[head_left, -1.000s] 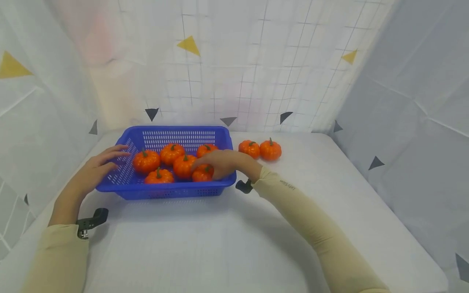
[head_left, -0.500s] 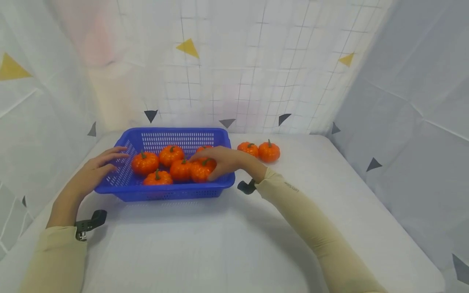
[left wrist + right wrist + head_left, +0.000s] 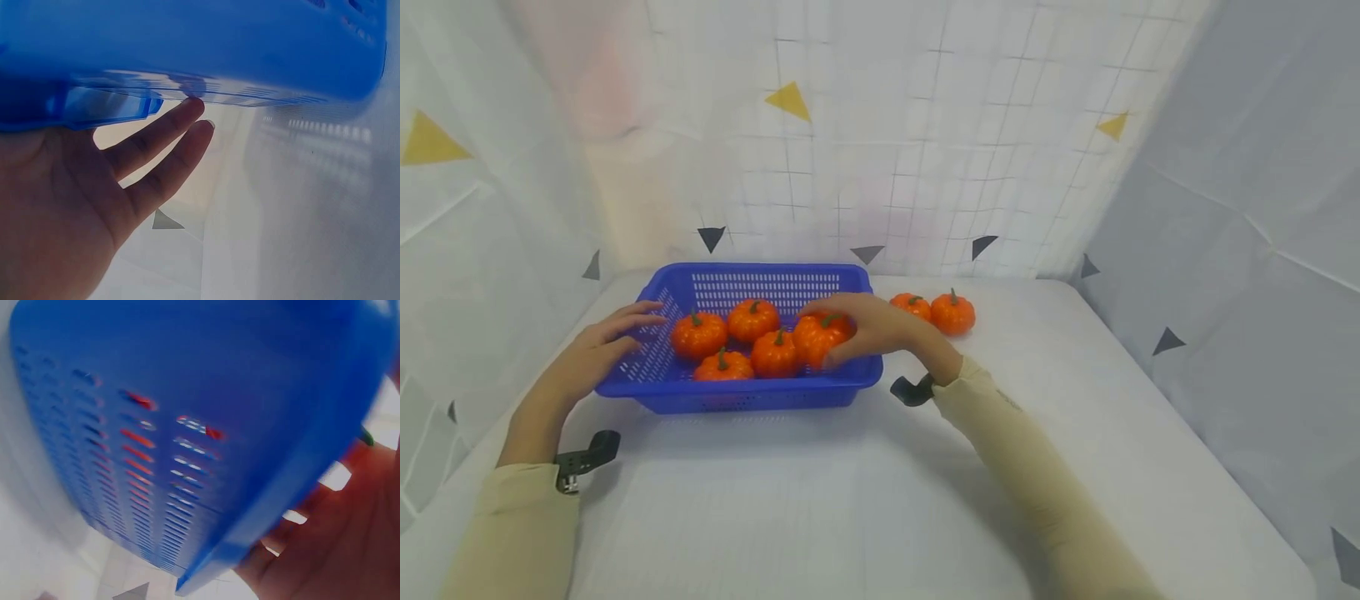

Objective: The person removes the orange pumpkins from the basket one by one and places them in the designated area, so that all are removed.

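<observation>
Head view: blue plastic basket (image 3: pixel 737 388), left of centre in the frame, on a pale worktop (image 3: pixel 737 500); slotted walls, flared rim.
Held pumpkin (image 3: pixel 817 340): at the basket's right end, near the middle of the frame; small, squat, glossy orange, ribbed, green stem.
Other basket pumpkins: four in plain sight, same type; left pumpkin (image 3: pixel 697 336), rear pumpkin (image 3: pixel 752 320), front pumpkin (image 3: pixel 724 367) and middle pumpkin (image 3: pixel 776 355), the last just beside the held one.
Loose pumpkins (image 3: pixel 952 315): two, side by side on the worktop, right of the basket; same orange, green stems.
Right hand (image 3: pixel 871 323): grips the held pumpkin, thumb at the near side, fingers over the far side.
Left hand (image 3: pixel 587 354): wide, fingers spread at the basket's left rim, holding nothing; firm contact cannot be told.
Writing: small dark marking on the right sleeve (image 3: pixel 1037 458), right of centre, too blurred to read.
Hidden: basket contents behind the right hand; whether the held pumpkin clears the basket floor cannot be told. Left loose pumpkin partly covered by the right hand.
Left wrist view: basket underside cut off at top; some fingers behind the rim.
Right wrist view: blurred; basket wall covers most of the pumpkins, orange showing through slots, one green stem tip (image 3: pixel 367 435) at right.
</observation>
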Demonstrator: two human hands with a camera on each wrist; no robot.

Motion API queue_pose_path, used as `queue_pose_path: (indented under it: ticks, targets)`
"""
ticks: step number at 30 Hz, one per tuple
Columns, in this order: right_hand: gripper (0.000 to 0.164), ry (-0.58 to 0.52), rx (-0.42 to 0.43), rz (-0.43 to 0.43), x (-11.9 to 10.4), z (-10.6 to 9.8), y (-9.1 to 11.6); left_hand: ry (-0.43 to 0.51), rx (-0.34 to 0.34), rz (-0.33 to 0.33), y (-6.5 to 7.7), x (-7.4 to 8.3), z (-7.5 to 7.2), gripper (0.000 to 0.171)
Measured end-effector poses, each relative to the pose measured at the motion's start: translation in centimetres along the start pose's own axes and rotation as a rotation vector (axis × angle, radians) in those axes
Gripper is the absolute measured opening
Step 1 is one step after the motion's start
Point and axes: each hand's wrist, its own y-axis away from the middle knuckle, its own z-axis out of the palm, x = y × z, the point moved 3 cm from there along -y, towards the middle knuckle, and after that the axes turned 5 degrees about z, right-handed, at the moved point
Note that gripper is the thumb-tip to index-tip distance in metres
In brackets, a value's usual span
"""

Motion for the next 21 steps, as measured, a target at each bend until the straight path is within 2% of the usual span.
queue_pose_path:
  ticks: [7, 15, 21]
  targets:
    - [0.072, -0.085, 0.092, 0.078, 0.0, -0.7, 1.5, -0.013, -0.008, -0.014, -0.1, -0.1, 0.1, 0.045]
    - [0.073, -0.048, 0.138, 0.021, -0.4, -1.7, 2.4, -0.015, -0.015, 0.000, 0.0, 0.1, 0.1, 0.044]
    - [0.074, -0.024, 0.182, 0.043, -0.1, -3.0, 2.9, -0.005, -0.009, 0.037, 0.0, -0.1, -0.1, 0.042]
